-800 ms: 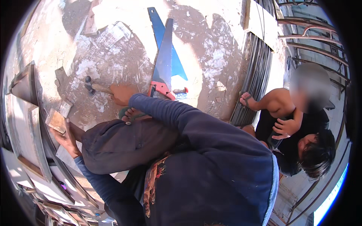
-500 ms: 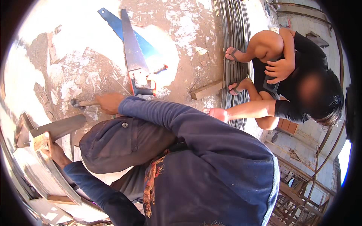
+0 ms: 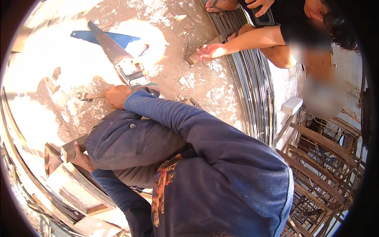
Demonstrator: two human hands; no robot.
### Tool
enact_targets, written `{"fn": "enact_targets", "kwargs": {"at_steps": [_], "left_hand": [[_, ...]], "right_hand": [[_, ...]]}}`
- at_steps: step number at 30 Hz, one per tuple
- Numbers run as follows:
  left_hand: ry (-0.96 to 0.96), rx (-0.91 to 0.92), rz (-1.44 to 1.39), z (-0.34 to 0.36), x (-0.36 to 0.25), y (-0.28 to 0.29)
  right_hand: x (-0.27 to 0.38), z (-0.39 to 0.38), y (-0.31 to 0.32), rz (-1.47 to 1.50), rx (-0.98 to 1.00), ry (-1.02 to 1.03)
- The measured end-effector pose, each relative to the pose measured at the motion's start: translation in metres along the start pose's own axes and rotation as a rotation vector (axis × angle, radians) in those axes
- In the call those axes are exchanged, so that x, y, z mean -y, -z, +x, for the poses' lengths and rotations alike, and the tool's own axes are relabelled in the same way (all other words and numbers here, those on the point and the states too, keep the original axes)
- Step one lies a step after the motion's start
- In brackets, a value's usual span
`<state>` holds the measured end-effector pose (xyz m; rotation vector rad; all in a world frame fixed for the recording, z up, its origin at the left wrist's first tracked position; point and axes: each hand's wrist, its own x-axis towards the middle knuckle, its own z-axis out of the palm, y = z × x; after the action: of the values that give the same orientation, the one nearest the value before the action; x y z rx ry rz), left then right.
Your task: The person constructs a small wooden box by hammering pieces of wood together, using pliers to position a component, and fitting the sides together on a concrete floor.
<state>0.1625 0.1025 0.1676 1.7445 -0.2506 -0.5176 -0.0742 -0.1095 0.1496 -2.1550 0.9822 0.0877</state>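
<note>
A: Quick one: hammer, where and which way?
B: Wooden-handled hammer with a dark metal head (image 3: 94, 96), just above the bent leg in dark trousers (image 3: 134, 146). Long axis near level, left to right; head end points to the person's left. Can't tell if the head touches the floor.
A: Right hand (image 3: 117, 96)?
B: Fingers clamped round the handle's rear end, butt hidden.
A: Left hand (image 3: 81, 159)?
B: At a squared brown timber piece (image 3: 75, 148), lower left. One finger lies along its side; the others are hidden, can't tell how they close. Timber runs up and right, end face to lower left.
A: In the way?
B: The leg. Sits between the hands, covers the timber's far end. Pale wooden frames (image 3: 77, 189) crowd just below the timber.
A: Rest?
B: Grey-bladed handsaw with a dark handle (image 3: 108, 45) crossing over a blue-bladed saw (image 3: 124, 40), beyond the right hand, apart from the hammer. Bundle of thin metal rods (image 3: 256, 91), well right. Co-worker's hand (image 3: 212, 52), fingers partly spread, by a wooden offcut (image 3: 192, 59); contact unclear.
</note>
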Motion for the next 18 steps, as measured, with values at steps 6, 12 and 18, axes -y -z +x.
{"fn": "enact_targets", "kwargs": {"at_steps": [6,12,18], "left_hand": [[-0.161,0.126,0.158,-0.028,-0.043,-0.018],[-0.201,0.136,0.190,-0.049,-0.020,0.022],[-0.259,0.192,0.280,-0.087,-0.026,0.034]], "right_hand": [[-0.011,-0.028,0.029,-0.025,-0.085,0.007],[-0.053,-0.113,0.110,0.022,-0.171,0.014],[-0.100,-0.214,0.117,-0.019,-0.305,-0.176]]}}
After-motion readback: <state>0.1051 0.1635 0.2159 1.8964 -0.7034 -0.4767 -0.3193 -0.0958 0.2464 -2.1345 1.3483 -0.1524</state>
